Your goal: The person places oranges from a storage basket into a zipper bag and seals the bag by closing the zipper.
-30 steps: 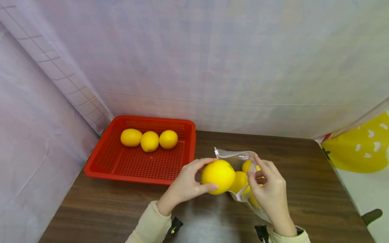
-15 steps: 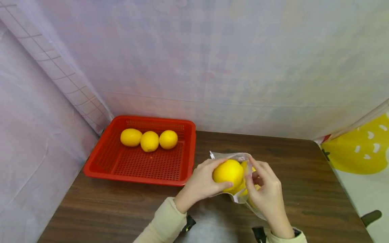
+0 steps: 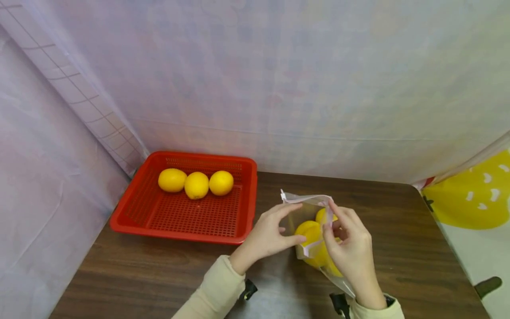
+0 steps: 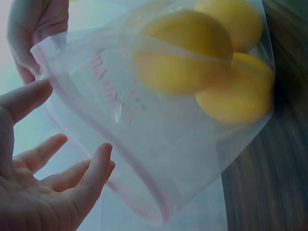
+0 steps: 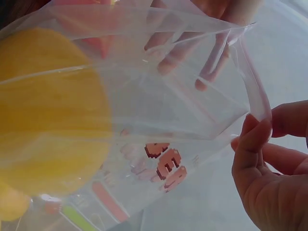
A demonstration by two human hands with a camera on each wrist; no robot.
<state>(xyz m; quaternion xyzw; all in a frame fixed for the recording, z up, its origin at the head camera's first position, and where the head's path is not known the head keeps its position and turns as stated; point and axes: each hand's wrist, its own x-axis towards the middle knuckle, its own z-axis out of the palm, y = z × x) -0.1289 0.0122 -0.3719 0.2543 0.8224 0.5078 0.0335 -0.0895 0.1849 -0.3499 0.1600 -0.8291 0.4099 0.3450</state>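
A clear zip bag (image 3: 308,204) stands open on the brown table (image 3: 159,274) with several yellow lemons (image 3: 310,231) inside. My right hand (image 3: 332,230) pinches the bag's rim at its near side. My left hand (image 3: 284,226) hovers at the bag's mouth on the left, fingers relaxed and holding nothing. In the left wrist view the bag (image 4: 144,144) hangs before my empty left palm (image 4: 53,183), with lemons (image 4: 183,53) at its bottom. In the right wrist view my right hand (image 5: 262,154) pinches the bag's rim (image 5: 250,82) beside a lemon (image 5: 48,110).
A red perforated basket (image 3: 175,232) sits at the back left of the table with three lemons (image 3: 196,184) in a row along its far side. Pale sheeting walls off the back and left. A yellow patterned surface (image 3: 470,199) lies past the table's right edge.
My left hand pushed the lemon it held into the bag and let it go. That hand is now empty at the bag's mouth. The right hand kept its pinch on the rim.
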